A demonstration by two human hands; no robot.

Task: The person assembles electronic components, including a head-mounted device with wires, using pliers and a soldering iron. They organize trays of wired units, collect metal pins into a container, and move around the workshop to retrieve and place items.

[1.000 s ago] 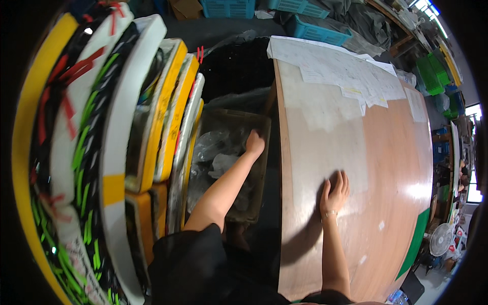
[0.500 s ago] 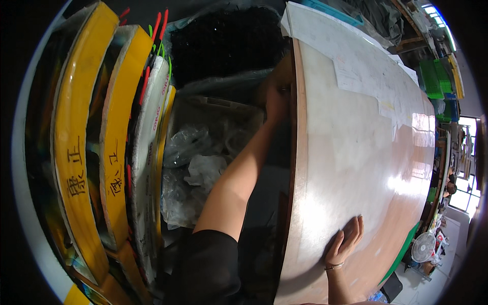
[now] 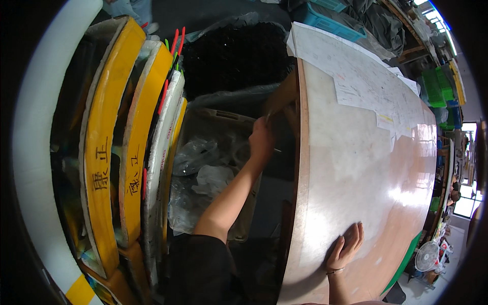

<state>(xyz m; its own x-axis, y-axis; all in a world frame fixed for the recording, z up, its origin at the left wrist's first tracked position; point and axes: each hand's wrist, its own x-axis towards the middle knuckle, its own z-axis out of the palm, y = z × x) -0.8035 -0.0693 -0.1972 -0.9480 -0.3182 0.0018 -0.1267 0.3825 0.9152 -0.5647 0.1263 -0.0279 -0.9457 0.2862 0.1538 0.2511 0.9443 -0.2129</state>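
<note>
Reaching left hand [image 3: 262, 140] over crate [image 3: 213, 119].

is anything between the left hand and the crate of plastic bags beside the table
Nothing visible blocks it. The left hand already hangs over the crate, close to the table edge; the clear plastic bags lie open below it.

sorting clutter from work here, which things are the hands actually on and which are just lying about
In use:
left hand, reaching beside the table edge above the plastic crate
right hand, flat on the wooden table

Lying about:
paper sheets
yellow boards
fan
</note>
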